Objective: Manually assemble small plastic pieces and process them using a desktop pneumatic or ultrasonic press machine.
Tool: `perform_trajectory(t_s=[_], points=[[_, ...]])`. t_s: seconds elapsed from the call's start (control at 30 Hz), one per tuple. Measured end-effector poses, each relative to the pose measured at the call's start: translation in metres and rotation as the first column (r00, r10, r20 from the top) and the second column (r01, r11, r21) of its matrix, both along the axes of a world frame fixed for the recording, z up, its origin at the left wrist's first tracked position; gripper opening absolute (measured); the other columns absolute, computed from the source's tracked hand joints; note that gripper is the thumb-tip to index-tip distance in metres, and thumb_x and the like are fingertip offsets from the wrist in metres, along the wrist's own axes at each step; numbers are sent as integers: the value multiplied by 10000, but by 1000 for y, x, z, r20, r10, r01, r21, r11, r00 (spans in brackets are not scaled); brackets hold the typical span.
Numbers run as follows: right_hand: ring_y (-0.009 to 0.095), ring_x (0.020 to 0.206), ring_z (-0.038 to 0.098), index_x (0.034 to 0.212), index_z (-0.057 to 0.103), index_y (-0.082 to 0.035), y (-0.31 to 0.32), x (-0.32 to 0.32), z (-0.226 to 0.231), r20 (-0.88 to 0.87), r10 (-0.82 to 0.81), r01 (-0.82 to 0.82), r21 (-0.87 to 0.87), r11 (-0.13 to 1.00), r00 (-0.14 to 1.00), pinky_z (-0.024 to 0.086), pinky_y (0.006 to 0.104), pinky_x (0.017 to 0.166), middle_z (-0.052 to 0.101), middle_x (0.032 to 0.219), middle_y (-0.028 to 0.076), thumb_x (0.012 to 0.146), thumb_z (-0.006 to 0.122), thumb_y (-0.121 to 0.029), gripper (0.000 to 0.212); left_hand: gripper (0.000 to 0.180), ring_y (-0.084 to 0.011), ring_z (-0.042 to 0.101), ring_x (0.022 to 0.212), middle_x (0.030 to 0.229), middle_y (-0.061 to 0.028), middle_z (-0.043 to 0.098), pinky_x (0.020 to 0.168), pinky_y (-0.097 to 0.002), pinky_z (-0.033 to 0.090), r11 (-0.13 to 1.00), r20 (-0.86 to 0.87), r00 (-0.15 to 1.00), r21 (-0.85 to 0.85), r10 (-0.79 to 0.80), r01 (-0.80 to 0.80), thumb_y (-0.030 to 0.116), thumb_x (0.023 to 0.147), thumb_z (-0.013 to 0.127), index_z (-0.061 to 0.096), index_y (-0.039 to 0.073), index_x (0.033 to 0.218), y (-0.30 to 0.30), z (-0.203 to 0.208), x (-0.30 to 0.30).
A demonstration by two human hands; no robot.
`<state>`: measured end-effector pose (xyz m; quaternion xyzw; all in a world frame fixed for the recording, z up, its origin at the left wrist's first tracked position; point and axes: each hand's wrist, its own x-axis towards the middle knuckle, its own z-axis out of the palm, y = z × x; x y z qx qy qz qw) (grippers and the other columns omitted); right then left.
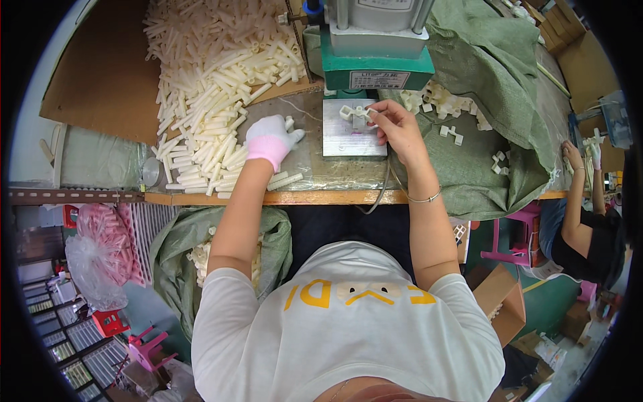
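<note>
busy workshop bench point(321, 198) here, wooden front edge, with a co-worker point(579, 231) off at the far right and a big heap of white tubes point(207, 110) spilling out of a cardboard box point(97, 84) on the left. middle of it all is a press with a green head point(378, 70), and below and in front of that sits a square metal plate point(345, 144).

the white plastic bracket point(359, 111) is over the back part of the plate, just in front of the green head. the bare right hand point(395, 127) has it pinched by its right end, thumb and fingers together on it. can't tell from this angle whether the piece is fully seated or just held above the metal.

left hand point(273, 139) is in a white glove with a pink cuff, at the right side of the tube heap. fingers are curled, maybe round a tube end, but i honestly can't tell.

my two cents: keep that pinch right out at the end, so fingertips stay clear of the head, and square the piece up before letting go. light grip too, thin plastic like that probably tilts easily. more brackets point(450, 134) lie on the green sack point(492, 40) to the right.
</note>
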<state>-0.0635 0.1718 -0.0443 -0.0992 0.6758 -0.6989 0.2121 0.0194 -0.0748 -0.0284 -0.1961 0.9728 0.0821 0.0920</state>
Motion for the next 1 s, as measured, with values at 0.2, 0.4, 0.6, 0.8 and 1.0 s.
perform_trajectory(t_s=[0.2,0.4,0.6,0.8,1.0], points=[[38,548,468,992,637,-38,1,4,-7,-7,21,-21,-3,1000,1000,407,196,479,619,755,5,894,632,-120,128,191,-93,569,579,701,-41,662,526,-251,464,681,-279,939,729,200,72,189,822,690,663,6,868,9,28,-6],[29,546,467,978,634,-21,1,7,-1,-33,15,-15,13,1000,999,385,190,454,609,723,-9,890,643,-129,140,234,-119,615,670,783,-58,690,630,-258,484,597,-516,811,753,276,276,223,829,691,667,6,914,75,39,-16],[34,540,474,1018,642,-26,3,6,-1,-36,-6,7,31,1000,999,385,190,452,618,740,-3,892,643,-138,168,237,-131,670,763,847,-74,722,695,-278,503,792,-597,800,461,-55,399,211,829,696,713,13,959,80,38,-23],[104,665,618,1007,686,-23,52,-3,-4,-351,-312,376,128,918,883,494,248,610,693,799,66,857,691,-198,231,237,-127,664,755,862,-69,719,703,-260,511,780,-680,734,461,3,424,185,789,741,706,7,941,73,28,-23],[333,963,608,1060,688,-118,166,-34,-55,-606,-144,613,707,353,782,493,402,825,648,981,169,775,731,-313,348,294,-287,664,834,895,-147,682,758,-327,518,672,-650,738,631,184,388,284,775,737,696,30,919,79,-3,-25]])
